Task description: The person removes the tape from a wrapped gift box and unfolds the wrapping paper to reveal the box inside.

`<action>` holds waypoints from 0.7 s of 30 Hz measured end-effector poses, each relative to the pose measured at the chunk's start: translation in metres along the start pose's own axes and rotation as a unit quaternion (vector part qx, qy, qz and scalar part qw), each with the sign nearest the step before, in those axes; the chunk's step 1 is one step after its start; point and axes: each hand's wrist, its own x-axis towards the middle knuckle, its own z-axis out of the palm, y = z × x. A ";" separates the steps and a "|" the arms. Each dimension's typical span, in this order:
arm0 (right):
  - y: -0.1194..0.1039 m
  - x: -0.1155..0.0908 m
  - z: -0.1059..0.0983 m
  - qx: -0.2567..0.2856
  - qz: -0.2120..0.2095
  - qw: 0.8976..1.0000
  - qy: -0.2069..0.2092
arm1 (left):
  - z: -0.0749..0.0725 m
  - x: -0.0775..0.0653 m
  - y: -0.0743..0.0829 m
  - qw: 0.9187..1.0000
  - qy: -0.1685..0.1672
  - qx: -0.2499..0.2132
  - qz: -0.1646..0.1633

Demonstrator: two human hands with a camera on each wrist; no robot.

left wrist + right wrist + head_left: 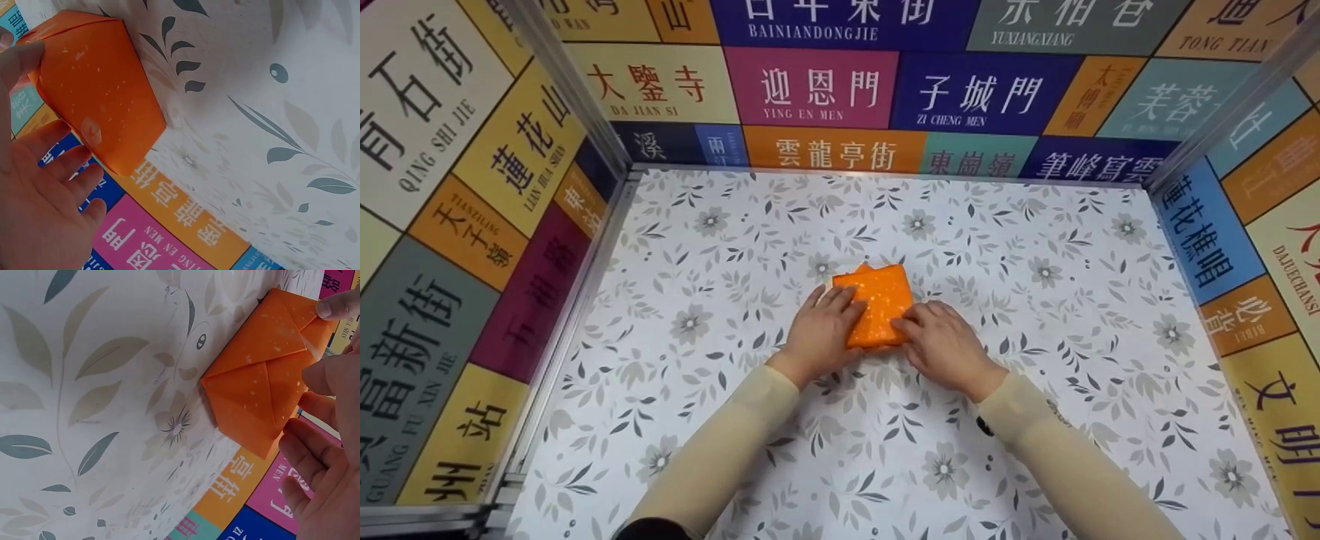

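Left hand (821,330) and right hand (946,346) pinch orange paper (883,296) mid-frame, partly hiding it. Signs (810,88), cropped above, back the floral tabletop (780,217).

A white tabletop (1072,315) printed with grey flowers and leafy sprigs is enclosed by a back wall (811,88), a left wall (446,307) and a right wall (1204,232), all patchworked with colored blocks of Chinese place names, many with pinyin. The back wall includes magenta "YING EN MEN" and navy "ZI CHENG MEN" blocks, while the left bears a pale "QING SHI JIE" block. Metallic corner posts (574,82) join the walls, and soft light covers the tabletop.
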 end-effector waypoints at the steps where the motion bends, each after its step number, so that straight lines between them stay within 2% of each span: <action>1: -0.001 0.000 0.000 0.000 -0.005 1.000 0.007 | 0.000 0.000 -0.001 1.000 0.002 -0.001 0.000; 4: -0.003 0.000 0.001 0.006 -0.018 1.000 0.023 | -0.001 -0.001 -0.002 1.000 0.001 -0.004 -0.003; 8: -0.005 -0.001 0.002 0.008 -0.024 0.999 0.024 | -0.001 -0.001 -0.003 1.000 -0.005 -0.007 -0.001; 21: -0.009 0.006 0.000 0.015 0.007 1.000 0.014 | -0.004 0.001 -0.005 1.000 -0.022 -0.012 0.006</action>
